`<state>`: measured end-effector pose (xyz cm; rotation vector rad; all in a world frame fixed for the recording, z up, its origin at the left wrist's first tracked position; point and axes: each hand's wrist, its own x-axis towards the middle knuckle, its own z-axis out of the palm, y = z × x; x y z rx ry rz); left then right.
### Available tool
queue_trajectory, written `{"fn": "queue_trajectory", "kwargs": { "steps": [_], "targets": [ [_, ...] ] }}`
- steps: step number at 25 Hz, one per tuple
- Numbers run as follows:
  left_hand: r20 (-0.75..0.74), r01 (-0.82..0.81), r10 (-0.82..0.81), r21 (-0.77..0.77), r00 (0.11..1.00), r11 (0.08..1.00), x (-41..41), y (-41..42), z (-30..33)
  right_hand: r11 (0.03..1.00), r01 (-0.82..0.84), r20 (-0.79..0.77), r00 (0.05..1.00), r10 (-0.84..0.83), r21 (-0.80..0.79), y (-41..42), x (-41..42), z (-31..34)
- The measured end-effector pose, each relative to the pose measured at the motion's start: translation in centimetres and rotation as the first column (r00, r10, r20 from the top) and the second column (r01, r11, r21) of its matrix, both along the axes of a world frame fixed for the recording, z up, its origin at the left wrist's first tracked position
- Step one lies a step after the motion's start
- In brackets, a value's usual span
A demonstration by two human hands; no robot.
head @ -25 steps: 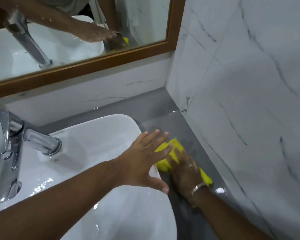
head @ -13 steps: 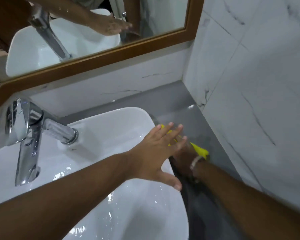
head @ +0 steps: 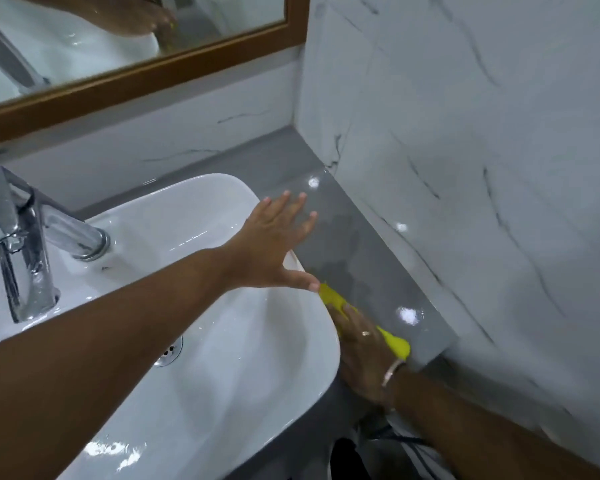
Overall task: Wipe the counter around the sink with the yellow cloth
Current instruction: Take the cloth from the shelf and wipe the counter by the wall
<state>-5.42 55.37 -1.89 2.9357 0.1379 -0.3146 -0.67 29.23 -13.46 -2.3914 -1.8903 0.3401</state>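
The yellow cloth [head: 394, 342] lies on the grey counter [head: 354, 244] to the right of the white sink [head: 222, 323], near the counter's front edge. My right hand [head: 362, 351] presses flat on top of it and hides most of it; only its two ends show. A thin bangle circles that wrist. My left hand [head: 274, 244] hovers open with fingers spread over the sink's right rim and the counter beyond it, holding nothing. The counter surface looks wet and glossy.
A chrome faucet [head: 18, 244] stands at the left of the sink. White marble-look wall tiles [head: 465, 168] close the counter on the right and behind. A wood-framed mirror [head: 146, 74] hangs above. The counter's front edge drops off by my right wrist.
My right hand has dragged the cloth along the counter toward me, from beside the sink's middle to the front edge. My left hand stayed open above the sink rim.
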Motion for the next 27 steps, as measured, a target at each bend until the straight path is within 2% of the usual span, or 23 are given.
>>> {"fn": "queue_trajectory", "kwargs": {
  "steps": [1, 2, 3, 4, 5, 6, 7, 9, 10, 11, 12, 14, 15, 16, 17, 19, 20, 21, 22, 24, 25, 27],
  "targets": [
    [0.009, 0.003, -0.003, -0.003, 1.0, 1.0, 0.0, 0.1, -0.1, 0.999, -0.048, 0.041, 0.998, 0.047, 0.012, -1.8, 1.7, -0.7],
    [0.022, 0.0, 0.0, -0.007, 1.0, 1.0, -0.1, 0.1, -0.2, 1.0, -0.022, 0.144, 0.989, 0.024, -0.021, -2.4, 3.8, -1.0],
    [0.03, -0.008, 0.009, -0.012, 1.0, 1.0, -0.1, 0.1, -0.4, 0.98, 0.169, 0.111, 0.981, -0.158, -0.103, -2.3, 6.2, -1.2],
    [0.029, -0.016, 0.017, -0.027, 0.999, 1.0, -0.1, 0.1, -0.4, 0.915, 0.392, 0.096, 0.919, -0.383, -0.099, -1.1, 7.7, -0.4],
    [0.024, -0.021, 0.022, -0.046, 0.999, 0.999, 0.0, 0.0, -0.4, 0.833, 0.542, 0.082, 0.84, -0.536, -0.109, 0.2, 7.6, -0.5],
    [0.021, -0.028, 0.029, -0.054, 0.999, 0.998, 0.0, 0.0, -0.4, 0.818, 0.563, 0.076, 0.826, -0.558, -0.115, 1.4, 6.2, -0.7],
    [0.02, -0.034, 0.035, -0.056, 0.999, 0.998, 0.0, 0.0, -0.5, 0.861, 0.501, 0.106, 0.864, -0.492, -0.091, 1.5, 3.9, -1.4],
    [0.0, -0.036, 0.036, -0.049, 0.999, 0.998, 0.2, 0.0, -0.3, 0.987, 0.153, 0.139, 0.98, -0.144, -0.056, -2.1, 0.5, -2.6],
    [-0.025, -0.034, 0.034, -0.035, 0.999, 0.999, 0.3, 0.1, -0.2, 0.999, 0.023, 0.134, 0.991, -0.017, -0.045, -3.9, 1.6, -2.1],
    [-0.056, -0.033, 0.032, -0.007, 0.998, 0.999, 0.4, 0.1, 0.0, 0.999, -0.005, 0.153, 0.988, 0.011, -0.038, -5.1, 3.7, -2.1],
    [-0.079, -0.037, 0.039, 0.025, 0.996, 0.999, 0.4, 0.0, 0.1, 0.992, 0.127, 0.196, 0.973, -0.124, -0.004, -5.7, 5.7, -2.0],
    [-0.05, -0.128, 0.131, 0.057, 0.99, 0.99, -0.4, -0.7, 0.1, 0.82, 0.572, 0.106, 0.814, -0.572, 0.027, -5.5, 7.2, -1.1],
    [0.003, -0.217, 0.217, 0.053, 0.976, 0.975, -1.4, -1.7, 0.1, 0.751, 0.66, 0.029, 0.751, -0.66, 0.014, -4.8, 5.5, -1.1],
    [0.056, -0.308, 0.306, 0.03, 0.95, 0.951, -3.1, -3.4, -0.2, 0.754, 0.656, 0.032, 0.753, -0.657, 0.031, -4.1, 2.9, -1.3],
    [0.077, -0.378, 0.378, -0.013, 0.923, 0.926, -5.3, -5.3, -0.4, 0.816, 0.577, 0.04, 0.815, -0.578, 0.048, -3.8, -0.2, -1.3],
    [0.041, -0.482, 0.486, -0.086, 0.873, 0.872, -11.1, -9.9, -0.8, 0.966, 0.257, 0.023, 0.966, -0.257, 0.003, -5.1, -3.8, -1.2],
    [0.018, -0.531, 0.536, -0.11, 0.844, 0.84, -14.7, -11.7, -1.0, 0.993, 0.12, 0.027, 0.992, -0.12, 0.001, -5.6, -3.0, -1.2],
    [-0.007, -0.596, 0.599, -0.116, 0.8, 0.795, -18.5, -12.9, -1.1, 0.997, 0.071, 0.046, 0.996, -0.072, 0.02, -5.7, -1.4, -1.4],
    [-0.028, -0.677, 0.677, -0.084, 0.735, 0.731, -22.3, -13.8, -1.0, 0.992, 0.123, 0.068, 0.99, -0.124, 0.016, -5.7, -0.1, -1.4],
    [-0.016, -0.791, 0.793, 0.055, 0.609, 0.609, -27.4, -14.1, -0.3, 0.923, 0.383, 0.073, 0.921, -0.383, 0.013, -5.7, 1.4, -1.3],
    [-0.014, -0.806, 0.814, 0.132, 0.581, 0.578, -28.8, -14.2, 0.0, 0.866, 0.498, 0.047, 0.865, -0.499, 0.034, -5.7, 0.9, -1.3],
    [-0.025, -0.798, 0.816, 0.194, 0.577, 0.57, -29.0, -14.2, 0.0, 0.784, 0.619, -0.016, 0.785, -0.619, 0.036, -4.4, -3.2, -0.8]
  ]
}}
